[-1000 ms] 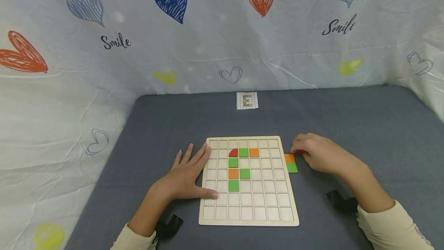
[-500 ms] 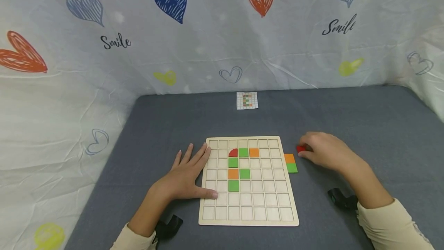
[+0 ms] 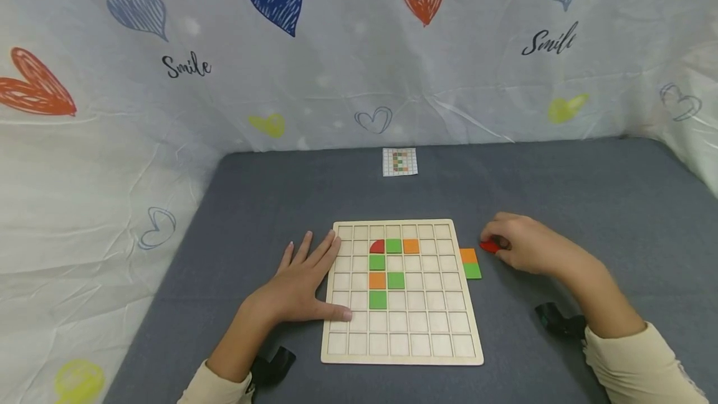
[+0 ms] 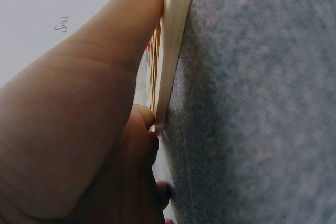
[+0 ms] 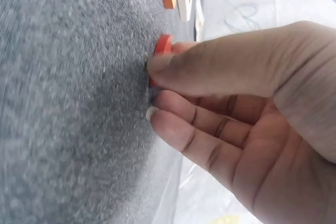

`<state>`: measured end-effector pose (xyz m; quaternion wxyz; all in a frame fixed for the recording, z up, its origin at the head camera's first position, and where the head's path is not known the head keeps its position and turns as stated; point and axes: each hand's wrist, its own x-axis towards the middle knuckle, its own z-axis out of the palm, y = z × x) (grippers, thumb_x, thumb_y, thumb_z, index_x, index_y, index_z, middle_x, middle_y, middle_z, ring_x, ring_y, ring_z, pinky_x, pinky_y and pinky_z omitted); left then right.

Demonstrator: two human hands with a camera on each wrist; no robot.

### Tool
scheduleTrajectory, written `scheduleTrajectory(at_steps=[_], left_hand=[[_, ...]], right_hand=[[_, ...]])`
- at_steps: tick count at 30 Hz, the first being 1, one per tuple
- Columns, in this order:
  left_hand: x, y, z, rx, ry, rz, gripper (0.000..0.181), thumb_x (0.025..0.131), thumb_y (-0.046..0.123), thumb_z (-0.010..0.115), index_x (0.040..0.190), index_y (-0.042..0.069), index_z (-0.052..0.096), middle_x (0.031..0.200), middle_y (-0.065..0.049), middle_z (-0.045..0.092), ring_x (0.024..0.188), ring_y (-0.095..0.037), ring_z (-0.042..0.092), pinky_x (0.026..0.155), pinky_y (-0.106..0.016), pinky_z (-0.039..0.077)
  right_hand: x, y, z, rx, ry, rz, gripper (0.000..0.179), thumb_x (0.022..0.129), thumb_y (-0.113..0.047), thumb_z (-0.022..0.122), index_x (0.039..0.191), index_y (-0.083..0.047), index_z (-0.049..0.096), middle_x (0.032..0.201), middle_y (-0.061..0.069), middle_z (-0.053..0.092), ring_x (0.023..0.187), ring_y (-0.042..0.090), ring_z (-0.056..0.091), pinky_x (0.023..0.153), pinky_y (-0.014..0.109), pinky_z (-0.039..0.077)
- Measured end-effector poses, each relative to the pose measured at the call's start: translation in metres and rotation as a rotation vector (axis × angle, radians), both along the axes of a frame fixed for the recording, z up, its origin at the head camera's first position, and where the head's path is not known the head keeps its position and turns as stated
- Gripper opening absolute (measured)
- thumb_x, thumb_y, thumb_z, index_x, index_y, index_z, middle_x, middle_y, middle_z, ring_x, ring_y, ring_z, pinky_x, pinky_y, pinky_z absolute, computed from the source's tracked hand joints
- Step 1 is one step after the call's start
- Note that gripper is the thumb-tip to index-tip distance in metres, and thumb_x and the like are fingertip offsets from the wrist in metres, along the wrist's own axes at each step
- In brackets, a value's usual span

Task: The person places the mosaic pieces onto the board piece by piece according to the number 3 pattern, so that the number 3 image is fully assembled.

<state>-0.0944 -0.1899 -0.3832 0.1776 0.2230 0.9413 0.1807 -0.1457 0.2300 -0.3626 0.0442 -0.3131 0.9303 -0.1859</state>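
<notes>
My left hand (image 3: pixel 300 285) lies spread over the left side of a pale wooden grid board (image 3: pixel 404 345), fingertips at its edge and thumb on top. Set in the board's squares are a red quarter-circle tile (image 3: pixel 378 247), several green tiles (image 3: pixel 378 300) and two orange tiles (image 3: pixel 411 246). To the right of the board, my right hand (image 3: pixel 527 245) pinches a red tile (image 3: pixel 489 246) between thumb and fingers. Seen from the right wrist, that tile (image 5: pixel 164 44) is held close over the grey cloth, partly hidden by the thumb.
Against the board's right edge lie a loose orange tile (image 3: pixel 468 255) and a loose green tile (image 3: pixel 472 271). A small card (image 3: pixel 400 162) printed with a coloured grid pattern is at the back of the grey-covered table (image 3: pixel 280 198). Behind hangs a white curtain (image 3: pixel 336 67) with hearts.
My right hand has shifted a little to the right, away from the board, with the red tile, which now shows more between the fingers. The left hand and the board stay put.
</notes>
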Motion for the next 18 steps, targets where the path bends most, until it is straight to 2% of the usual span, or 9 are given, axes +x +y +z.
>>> scheduleTrajectory(at_steps=[6,13,18], left_hand=[[0.0001,-0.0005,0.0002,0.008,-0.005,0.001,0.123,0.075,0.076,0.070,0.163,0.017,0.007,0.168,0.000,-0.001,0.151,-0.036,-0.011,0.114,-0.064,-0.008],[-0.0003,-0.0012,0.0001,-0.012,-0.006,0.005,0.124,0.075,0.077,0.069,0.163,0.019,0.004,0.168,0.002,-0.004,0.151,-0.033,-0.013,0.114,-0.063,-0.009],[-0.0001,-0.0010,0.0008,0.005,-0.004,0.004,0.124,0.075,0.077,0.070,0.163,0.018,0.006,0.168,0.001,-0.002,0.151,-0.035,-0.011,0.114,-0.064,-0.007]], right_hand=[[-0.0006,-0.0047,-0.0021,-0.011,-0.002,-0.004,0.029,0.076,0.017,0.072,0.093,-0.007,0.074,0.087,-0.003,0.058,0.071,0.012,0.048,0.062,0.031,0.046],[0.0018,-0.0061,-0.0010,0.002,-0.006,-0.028,0.026,0.077,0.011,0.074,0.096,-0.006,0.073,0.083,-0.003,0.056,0.070,0.011,0.047,0.061,0.030,0.044],[0.0048,-0.0064,0.0002,0.006,-0.019,-0.030,0.027,0.078,0.006,0.074,0.101,-0.008,0.072,0.084,-0.004,0.055,0.071,0.010,0.047,0.061,0.030,0.043]])
